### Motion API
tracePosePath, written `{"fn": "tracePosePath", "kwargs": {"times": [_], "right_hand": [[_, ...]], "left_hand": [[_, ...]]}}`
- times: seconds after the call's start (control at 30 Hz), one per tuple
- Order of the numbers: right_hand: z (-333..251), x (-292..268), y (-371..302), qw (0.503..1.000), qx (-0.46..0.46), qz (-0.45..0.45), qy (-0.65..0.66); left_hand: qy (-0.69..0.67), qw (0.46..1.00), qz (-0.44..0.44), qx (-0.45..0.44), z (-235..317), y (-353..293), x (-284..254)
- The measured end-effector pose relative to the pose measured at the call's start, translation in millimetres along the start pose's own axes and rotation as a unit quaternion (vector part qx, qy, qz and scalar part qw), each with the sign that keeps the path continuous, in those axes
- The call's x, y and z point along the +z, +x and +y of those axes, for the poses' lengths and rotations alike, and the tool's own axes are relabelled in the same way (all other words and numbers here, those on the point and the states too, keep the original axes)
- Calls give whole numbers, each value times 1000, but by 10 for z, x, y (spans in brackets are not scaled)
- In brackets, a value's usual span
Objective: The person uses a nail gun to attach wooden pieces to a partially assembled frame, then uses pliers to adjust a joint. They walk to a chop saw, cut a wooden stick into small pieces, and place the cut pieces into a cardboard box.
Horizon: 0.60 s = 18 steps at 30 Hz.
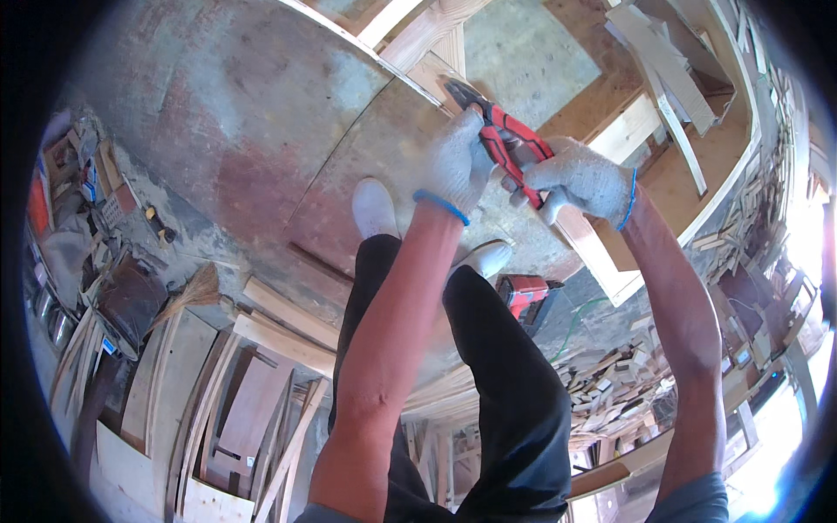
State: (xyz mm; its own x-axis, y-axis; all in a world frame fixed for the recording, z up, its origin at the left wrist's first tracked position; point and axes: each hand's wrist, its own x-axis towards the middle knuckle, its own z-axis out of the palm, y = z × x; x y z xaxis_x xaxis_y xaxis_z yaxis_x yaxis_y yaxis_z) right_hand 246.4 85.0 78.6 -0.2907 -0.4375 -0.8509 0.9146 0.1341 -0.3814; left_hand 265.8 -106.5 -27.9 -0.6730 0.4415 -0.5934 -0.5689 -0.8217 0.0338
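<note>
Left hand (455, 164), right hand (579, 181) both grip red pliers (508, 145) on timber frame (436, 78).

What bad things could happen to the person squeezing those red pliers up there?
1. Both gloved hands, left hand and right hand, squeeze the red pliers at a wooden beam; if the pliers slip, they might jerk back suddenly.
2. The person seems to stand on a raised panel, with wood scraps lower down, so losing balance could mean a fall.
3. The red power tool near the feet could trip them.
</note>
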Motion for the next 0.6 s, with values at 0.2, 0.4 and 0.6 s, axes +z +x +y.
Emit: {"fn": "tracePosePath", "kwargs": {"times": [0.2, 0.4, 0.6], "right_hand": [[-133, -118, 27, 999, 30, 16, 4], [-354, -180, 73, 998, 37, -19, 57], [-427, -311, 124, 998, 35, -17, 45]], "left_hand": [[26, 998, 52, 28, -30, 41, 117], [61, 993, 91, 47, 59, 145, 270], [73, 992, 92, 43, 76, 194, 270]]}}
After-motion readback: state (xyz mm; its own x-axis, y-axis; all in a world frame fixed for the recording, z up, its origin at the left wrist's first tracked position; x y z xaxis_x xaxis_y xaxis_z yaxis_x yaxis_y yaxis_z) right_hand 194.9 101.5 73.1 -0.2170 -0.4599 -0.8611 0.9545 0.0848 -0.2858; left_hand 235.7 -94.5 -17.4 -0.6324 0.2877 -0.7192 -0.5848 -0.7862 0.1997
